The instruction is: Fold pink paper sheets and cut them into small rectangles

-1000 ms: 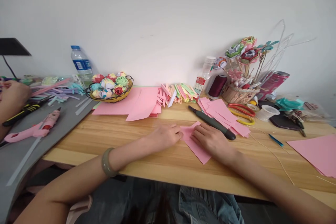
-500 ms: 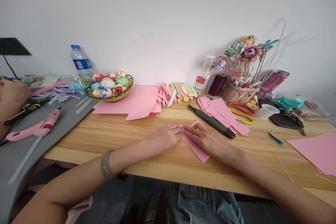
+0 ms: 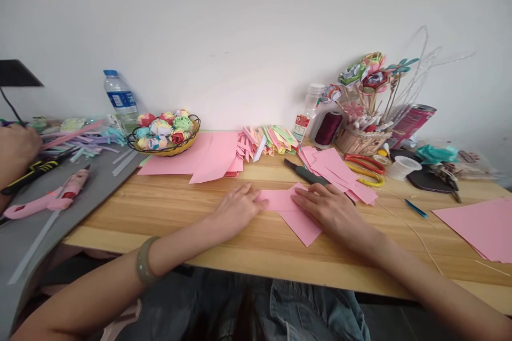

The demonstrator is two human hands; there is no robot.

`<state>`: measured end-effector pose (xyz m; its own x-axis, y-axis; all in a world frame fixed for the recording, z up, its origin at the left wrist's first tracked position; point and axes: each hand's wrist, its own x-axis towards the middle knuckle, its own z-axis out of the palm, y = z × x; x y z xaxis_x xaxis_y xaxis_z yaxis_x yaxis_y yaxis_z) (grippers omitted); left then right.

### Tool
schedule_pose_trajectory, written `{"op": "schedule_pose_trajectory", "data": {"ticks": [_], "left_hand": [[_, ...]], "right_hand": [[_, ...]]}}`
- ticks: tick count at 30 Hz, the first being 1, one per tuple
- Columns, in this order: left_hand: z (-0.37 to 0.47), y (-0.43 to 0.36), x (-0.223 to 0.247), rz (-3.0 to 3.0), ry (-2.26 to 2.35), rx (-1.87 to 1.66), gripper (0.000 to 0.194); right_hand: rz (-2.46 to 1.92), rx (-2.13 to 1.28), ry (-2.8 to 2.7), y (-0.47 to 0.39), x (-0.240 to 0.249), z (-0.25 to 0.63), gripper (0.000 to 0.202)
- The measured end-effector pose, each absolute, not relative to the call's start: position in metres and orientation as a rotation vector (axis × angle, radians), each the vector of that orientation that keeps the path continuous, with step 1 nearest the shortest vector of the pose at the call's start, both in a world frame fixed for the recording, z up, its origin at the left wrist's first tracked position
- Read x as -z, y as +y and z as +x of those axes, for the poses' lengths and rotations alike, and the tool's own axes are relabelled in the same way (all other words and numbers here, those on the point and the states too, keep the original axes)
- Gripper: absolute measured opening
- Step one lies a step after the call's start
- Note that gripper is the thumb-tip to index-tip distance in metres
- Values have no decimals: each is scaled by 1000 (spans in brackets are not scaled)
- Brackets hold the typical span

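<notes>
A folded pink paper strip (image 3: 277, 200) lies across the wooden table, on top of another pink paper piece (image 3: 301, 226) that sticks out toward the front edge. My left hand (image 3: 239, 208) pinches the strip's left end between thumb and fingers. The fingers of my right hand (image 3: 328, 208) lie flat and extended on the strip's right part, pressing it to the table. Just behind my right hand is a dark green cutter (image 3: 304, 172), partly covered by that hand.
Pink sheets (image 3: 216, 157) and folded strips (image 3: 276, 139) lie behind. A flower basket (image 3: 168, 136) stands left. Pliers (image 3: 366, 165), thread (image 3: 328, 128) and a flower pot (image 3: 362, 141) are right. A person's hand (image 3: 18, 144) is far left, near a glue gun (image 3: 60, 197).
My hands have moved apart, my left hand going left and my right hand slightly right. More of the pink strip between them now shows.
</notes>
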<state>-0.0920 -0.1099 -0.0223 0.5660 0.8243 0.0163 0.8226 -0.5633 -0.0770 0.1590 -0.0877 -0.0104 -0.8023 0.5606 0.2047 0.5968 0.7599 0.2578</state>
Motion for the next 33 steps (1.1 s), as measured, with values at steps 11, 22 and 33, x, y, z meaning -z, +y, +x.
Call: {"op": "schedule_pose_trajectory", "data": {"ticks": [11, 22, 33], "left_hand": [[-101, -107, 12, -2726, -1355, 190, 25], [-78, -103, 24, -2628, -1289, 131, 21], [-88, -98, 27, -2736, -1222, 142, 24]], "right_hand": [[-992, 388, -2697, -83, 13, 167, 24], [-755, 61, -2815, -78, 6, 134, 39], [-764, 104, -2912, -80, 3, 164, 37]]}}
